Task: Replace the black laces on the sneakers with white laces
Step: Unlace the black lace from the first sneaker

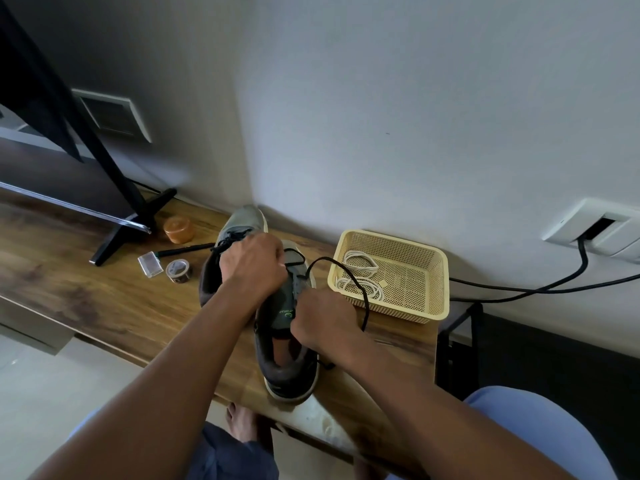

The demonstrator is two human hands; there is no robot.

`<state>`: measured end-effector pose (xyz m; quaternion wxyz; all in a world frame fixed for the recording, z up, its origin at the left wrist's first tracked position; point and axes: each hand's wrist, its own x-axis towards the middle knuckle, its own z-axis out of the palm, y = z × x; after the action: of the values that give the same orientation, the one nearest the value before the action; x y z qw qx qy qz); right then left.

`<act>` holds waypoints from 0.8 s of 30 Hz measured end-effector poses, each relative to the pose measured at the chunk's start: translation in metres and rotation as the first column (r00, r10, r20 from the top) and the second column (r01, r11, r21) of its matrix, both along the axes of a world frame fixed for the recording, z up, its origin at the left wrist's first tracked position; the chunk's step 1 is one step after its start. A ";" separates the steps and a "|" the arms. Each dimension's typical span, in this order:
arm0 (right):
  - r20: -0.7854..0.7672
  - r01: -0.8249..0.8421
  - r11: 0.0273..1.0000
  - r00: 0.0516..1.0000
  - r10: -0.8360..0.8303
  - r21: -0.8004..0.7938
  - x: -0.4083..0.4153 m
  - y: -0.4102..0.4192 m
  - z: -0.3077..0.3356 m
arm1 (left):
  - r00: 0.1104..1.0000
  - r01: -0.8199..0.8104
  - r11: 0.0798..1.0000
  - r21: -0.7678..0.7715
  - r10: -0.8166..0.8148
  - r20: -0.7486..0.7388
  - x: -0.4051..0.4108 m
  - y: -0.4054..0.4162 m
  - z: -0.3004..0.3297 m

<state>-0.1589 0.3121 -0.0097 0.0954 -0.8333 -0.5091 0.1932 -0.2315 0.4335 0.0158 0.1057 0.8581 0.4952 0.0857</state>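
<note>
Left hand (pixel 252 268) curled on the near sneaker (pixel 289 344), pinching black lace (pixel 349 275); right hand (pixel 323 322) fisted round that lace; 2 white laces (pixel 360 277) wait in the basket (pixel 440 282)

head camera looks down, close over the table (pixel 104 306)

Bare forearms, light blue short sleeves, dark blue shorts

The left hand (pixel 254 268) and right hand (pixel 323 322) wear no gloves, rings or watch, and both forearms are uncovered. A light blue fabric sleeve (pixel 540 431) shows at the right upper arm. Dark navy cloth shorts (pixel 235 459) cover the lap, above a bare foot (pixel 240 422).
</note>
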 end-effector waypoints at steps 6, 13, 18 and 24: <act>-0.015 -0.018 1.000 1.000 0.018 0.001 -0.002 0.005 0.005 | 0.976 -0.210 0.974 0.083 0.214 -0.035 -0.016 0.016 0.012; -0.038 -0.023 1.000 0.999 0.022 -0.002 0.000 0.000 0.002 | 0.995 0.100 0.994 -0.035 -0.101 -0.015 -0.010 0.007 0.021; -0.032 -0.022 1.000 0.999 0.022 -0.003 -0.002 0.003 0.004 | 0.971 0.148 0.989 -0.027 -0.150 -0.186 -0.003 -0.003 0.010; -0.031 0.001 1.000 1.000 -0.001 -0.006 0.000 0.003 0.001 | 0.986 0.068 0.997 0.023 -0.063 -0.154 -0.003 -0.001 0.001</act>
<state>-0.1585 0.3152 -0.0086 0.1011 -0.8306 -0.5067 0.2076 -0.2341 0.4330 0.0163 0.0582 0.8793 0.4721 0.0231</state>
